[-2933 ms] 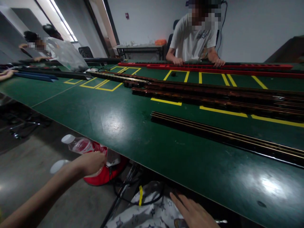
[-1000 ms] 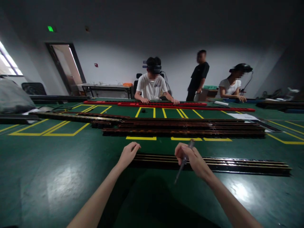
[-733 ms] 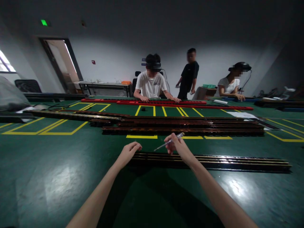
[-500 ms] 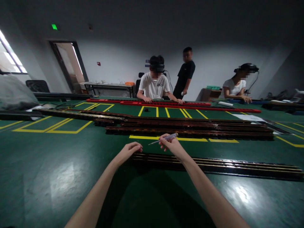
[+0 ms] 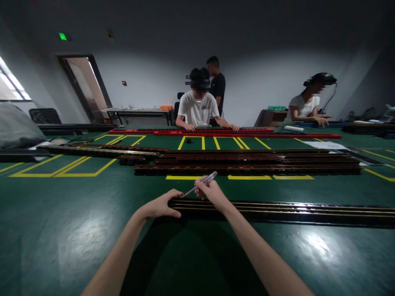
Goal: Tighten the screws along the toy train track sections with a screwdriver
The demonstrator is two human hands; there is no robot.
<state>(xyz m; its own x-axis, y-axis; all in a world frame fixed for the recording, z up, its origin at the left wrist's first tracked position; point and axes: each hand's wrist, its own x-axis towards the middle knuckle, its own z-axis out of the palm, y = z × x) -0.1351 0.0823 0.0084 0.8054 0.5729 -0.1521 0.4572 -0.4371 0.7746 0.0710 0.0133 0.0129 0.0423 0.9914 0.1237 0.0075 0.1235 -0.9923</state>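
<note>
A screwdriver (image 5: 208, 179) with a clear handle and a thin metal shaft is pinched in my right hand (image 5: 210, 191). Its shaft slants down to the left, with the tip at the left end of a bundle of long black strips (image 5: 277, 209) that have gold-coloured lines along them. Around that same end is my left hand (image 5: 162, 205), fingers on the far side and thumb on the near side. The strips lie flat and run off to the right, partly behind my right wrist. Whether the tip touches them I cannot tell.
Beyond lies a stack of similar dark strips (image 5: 247, 169) on the green table (image 5: 92, 218), which has yellow tape markings (image 5: 77, 174). Farther back, a co-worker (image 5: 199, 107) has both hands at red strips (image 5: 259, 130). Another person (image 5: 217, 88) stands behind, and one more (image 5: 308, 102) sits at right.
My left hand has opened from a loose curl and come around the strips' left end. My right hand has brought the screwdriver down and left to that end. The standing person has moved left.
</note>
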